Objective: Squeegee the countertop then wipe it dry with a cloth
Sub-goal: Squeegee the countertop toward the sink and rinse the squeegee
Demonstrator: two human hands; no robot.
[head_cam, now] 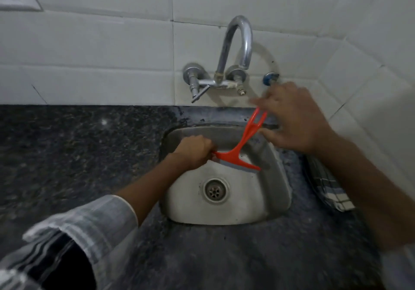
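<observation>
Squeegee (239, 149) hangs over the sink (280, 191), light stiff plastic; left hand (194, 151) grips its blade end, right hand (296, 119) seemingly pinches the handle, though blurred. Handle's the better hold.

Squeegee (241, 149): orange plastic, forked handle, grey blade strip along the head. Held tilted over the sink, handle slanting up to the far right, blade end low at left.

Cloth (326, 185): checked, dark and white, crumpled on the dark speckled countertop (78, 150), right of the sink.
</observation>
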